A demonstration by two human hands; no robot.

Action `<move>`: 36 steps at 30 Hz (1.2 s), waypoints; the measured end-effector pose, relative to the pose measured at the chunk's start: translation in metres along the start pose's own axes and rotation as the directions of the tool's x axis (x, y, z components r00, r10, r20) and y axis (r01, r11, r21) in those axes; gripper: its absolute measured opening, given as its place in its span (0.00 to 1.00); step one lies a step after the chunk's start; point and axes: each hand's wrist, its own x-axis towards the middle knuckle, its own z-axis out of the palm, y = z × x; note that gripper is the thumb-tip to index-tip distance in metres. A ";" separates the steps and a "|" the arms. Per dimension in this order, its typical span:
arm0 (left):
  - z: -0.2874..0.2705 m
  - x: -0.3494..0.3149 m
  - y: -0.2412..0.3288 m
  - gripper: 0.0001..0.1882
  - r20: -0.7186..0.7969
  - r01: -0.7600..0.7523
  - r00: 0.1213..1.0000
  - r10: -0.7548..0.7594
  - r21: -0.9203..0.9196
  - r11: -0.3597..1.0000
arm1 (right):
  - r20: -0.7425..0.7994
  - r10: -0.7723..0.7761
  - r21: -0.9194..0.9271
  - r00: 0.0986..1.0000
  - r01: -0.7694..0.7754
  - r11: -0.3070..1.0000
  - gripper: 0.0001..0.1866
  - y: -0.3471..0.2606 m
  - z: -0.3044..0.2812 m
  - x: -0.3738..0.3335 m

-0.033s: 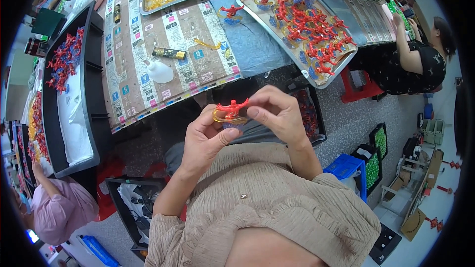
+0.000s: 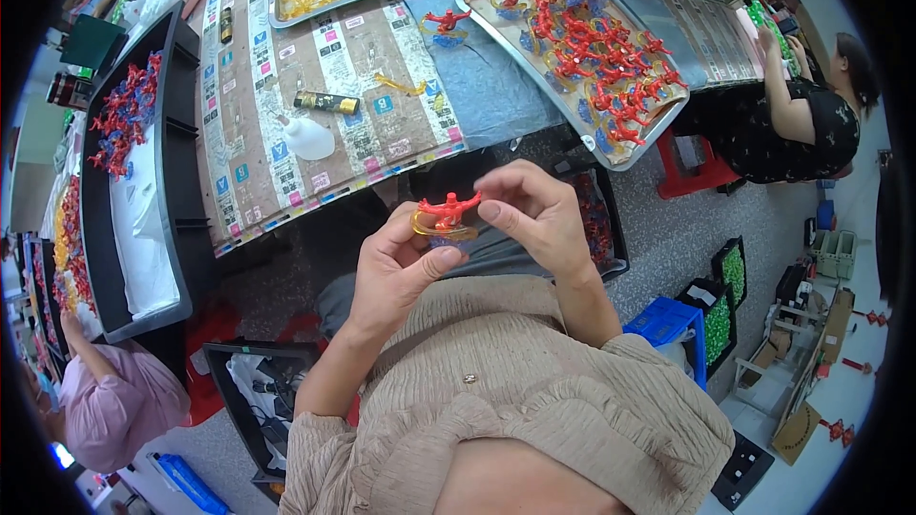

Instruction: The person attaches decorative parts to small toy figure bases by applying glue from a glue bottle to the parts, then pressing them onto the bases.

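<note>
In front of my waist, just off the table's near edge, I hold a small red plastic figurine [image 2: 448,212] with its arms spread. A clear yellow ring surrounds its lower body, and a translucent blue base shows below. My left hand [image 2: 401,257] is closed around the ring and base, thumb in front. The thumb and forefinger of my right hand [image 2: 534,215] pinch at the tip of the figurine's right-side arm; whether a tiny part sits between them is hidden. A similar red, yellow and blue figurine [image 2: 446,26] stands alone on the blue sheet.
A metal tray [image 2: 528,59] holds many assembled figurines; another tray [image 2: 279,5] holds yellow parts. A white squeeze bottle [image 2: 308,138] and a black-gold tube [image 2: 326,102] lie nearby. A black bin [image 2: 178,181] with red-blue pieces stands left. Co-workers sit at both sides.
My right hand has risen very slightly, its fingers still at the figurine's arm. The figurine and my left hand stay almost in place.
</note>
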 end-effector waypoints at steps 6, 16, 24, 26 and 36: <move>-0.001 -0.006 0.002 0.21 0.019 0.151 0.989 -0.150 -0.127 0.980 | 0.121 -0.037 -0.010 0.992 0.038 0.999 0.11 -0.008 0.001 0.006; 0.002 -0.007 -0.002 0.17 -0.040 0.192 0.978 -0.205 -0.217 0.957 | 0.053 -0.090 0.005 0.994 0.090 0.996 0.08 -0.010 0.000 0.000; 0.001 -0.005 -0.006 0.11 -0.166 0.007 0.986 -0.026 -0.112 0.994 | 0.088 -0.129 0.017 0.988 0.128 0.992 0.08 -0.011 -0.004 0.000; 0.006 -0.004 -0.003 0.09 -0.168 -0.091 0.982 0.088 -0.012 0.996 | 0.091 -0.143 0.026 0.986 0.142 0.990 0.08 -0.012 -0.006 0.000; 0.018 -0.001 0.004 0.13 -0.121 -0.207 0.958 0.258 0.328 0.922 | 0.004 -0.365 -0.240 0.931 0.356 0.903 0.08 -0.027 -0.040 -0.004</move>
